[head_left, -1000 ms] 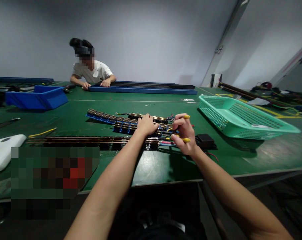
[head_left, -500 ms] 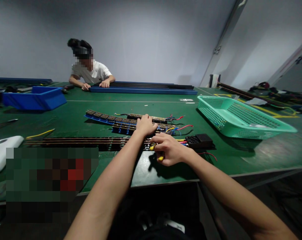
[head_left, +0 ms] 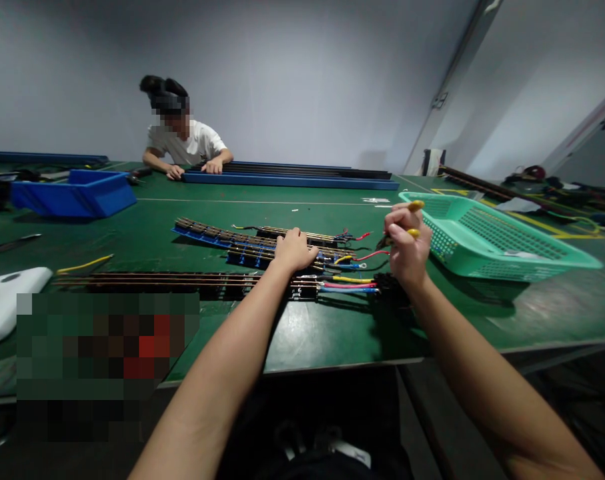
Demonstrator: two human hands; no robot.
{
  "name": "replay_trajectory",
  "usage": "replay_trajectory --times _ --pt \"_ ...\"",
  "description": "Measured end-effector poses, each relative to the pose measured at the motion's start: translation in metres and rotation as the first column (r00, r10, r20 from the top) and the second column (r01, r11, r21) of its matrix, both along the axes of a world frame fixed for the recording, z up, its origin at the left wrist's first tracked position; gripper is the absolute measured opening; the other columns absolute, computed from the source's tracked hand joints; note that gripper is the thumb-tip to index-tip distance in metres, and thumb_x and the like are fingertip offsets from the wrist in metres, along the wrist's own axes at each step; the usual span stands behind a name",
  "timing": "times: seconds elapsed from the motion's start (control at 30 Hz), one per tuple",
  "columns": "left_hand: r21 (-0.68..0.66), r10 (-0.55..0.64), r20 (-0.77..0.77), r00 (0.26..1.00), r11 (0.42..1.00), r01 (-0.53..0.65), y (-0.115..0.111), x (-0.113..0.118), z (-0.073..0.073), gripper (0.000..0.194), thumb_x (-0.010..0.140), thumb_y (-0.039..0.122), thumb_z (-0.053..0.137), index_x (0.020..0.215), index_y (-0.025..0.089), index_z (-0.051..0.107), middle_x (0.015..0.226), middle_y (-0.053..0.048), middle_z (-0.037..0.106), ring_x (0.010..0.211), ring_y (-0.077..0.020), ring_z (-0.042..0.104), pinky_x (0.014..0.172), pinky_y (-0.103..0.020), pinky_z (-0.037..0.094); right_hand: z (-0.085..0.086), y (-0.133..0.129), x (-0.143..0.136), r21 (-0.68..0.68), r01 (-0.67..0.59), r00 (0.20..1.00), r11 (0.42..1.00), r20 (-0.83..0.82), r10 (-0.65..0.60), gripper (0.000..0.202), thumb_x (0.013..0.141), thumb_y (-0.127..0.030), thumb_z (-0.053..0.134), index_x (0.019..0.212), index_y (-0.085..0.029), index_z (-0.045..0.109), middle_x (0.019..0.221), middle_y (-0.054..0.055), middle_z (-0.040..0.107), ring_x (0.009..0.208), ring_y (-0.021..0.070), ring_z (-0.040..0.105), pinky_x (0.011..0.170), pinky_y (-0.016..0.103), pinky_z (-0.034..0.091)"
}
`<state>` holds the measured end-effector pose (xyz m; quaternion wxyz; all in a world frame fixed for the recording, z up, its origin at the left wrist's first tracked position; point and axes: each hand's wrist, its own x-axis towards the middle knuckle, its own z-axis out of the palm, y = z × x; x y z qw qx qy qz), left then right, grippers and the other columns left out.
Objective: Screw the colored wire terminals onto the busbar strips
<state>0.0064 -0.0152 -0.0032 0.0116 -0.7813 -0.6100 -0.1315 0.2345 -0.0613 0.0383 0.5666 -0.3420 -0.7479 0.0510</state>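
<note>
My left hand (head_left: 295,250) lies over a short blue-backed strip (head_left: 247,255) of thin copper-coloured rods, its fingers stretched forward. My right hand (head_left: 409,248) is closed around yellow-handled pliers (head_left: 415,206), raised beside the green basket; their dark jaws point left and are partly hidden. In front lies a long black rail (head_left: 172,283) with copper-coloured rods. Red, blue and yellow wires (head_left: 349,287) leave its right end towards a black block (head_left: 386,285), partly covered by my right hand. Behind the left hand is another short strip (head_left: 322,236), with loose wire ends.
A green perforated basket (head_left: 512,267) stands to the right, and a blue bin (head_left: 79,200) at the left. A white object (head_left: 15,300) lies front left, near a yellow wire (head_left: 85,265). Across the table a person (head_left: 189,143) handles long blue rails (head_left: 287,180).
My right hand has moved right and up with the pliers, away from the long rail, uncovering its wires. My left hand stays on the strip. The view has shifted slightly.
</note>
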Motion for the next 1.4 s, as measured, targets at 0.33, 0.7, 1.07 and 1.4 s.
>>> replay_trajectory --times 0.33,0.7,1.07,1.4 --pt "0.005 0.001 -0.003 1.0 1.0 -0.001 0.001 0.0 -0.001 0.054 0.094 0.049 0.04 0.13 0.014 0.061 0.136 -0.017 0.058 0.127 -0.0322 0.05 0.103 -0.046 0.043 0.002 0.011 -0.007 -0.133 -0.14 0.984 0.981 0.092 0.153 0.024 0.079 -0.044 0.063 0.07 -0.023 0.056 0.083 0.004 0.05 0.081 0.0231 0.049 0.074 0.039 0.043" --pt "-0.003 0.003 -0.008 1.0 1.0 -0.003 0.0 0.0 0.0 0.054 0.094 0.05 0.04 0.13 0.015 0.06 0.137 -0.016 0.057 0.128 -0.0322 0.049 0.104 -0.046 0.042 -0.02 0.018 -0.002 -0.082 -0.106 0.973 0.991 0.196 0.12 0.021 0.074 -0.024 0.062 0.069 -0.024 0.042 0.085 0.002 0.045 0.08 0.0211 0.05 0.073 0.038 0.046" --pt "-0.012 0.008 0.012 1.0 1.0 -0.008 -0.001 0.001 0.001 0.052 0.094 0.05 0.042 0.13 0.016 0.059 0.136 -0.016 0.057 0.129 -0.0322 0.049 0.106 -0.045 0.04 -0.027 -0.008 -0.013 -0.214 -0.247 0.693 0.945 0.642 0.327 0.026 0.061 0.0 0.054 0.073 -0.021 0.062 0.104 0.009 0.062 0.094 0.0246 0.061 0.084 0.042 0.049" --pt "-0.001 -0.003 -0.009 1.0 1.0 0.003 -0.001 0.0 0.0 0.053 0.094 0.048 0.041 0.128 0.014 0.061 0.135 -0.017 0.057 0.127 -0.0319 0.051 0.104 -0.046 0.042 0.013 0.012 0.004 -0.106 0.036 0.97 0.994 0.242 -0.01 0.023 0.071 -0.011 0.053 0.09 -0.024 0.049 0.086 0.002 0.049 0.08 0.0212 0.052 0.074 0.039 0.048"
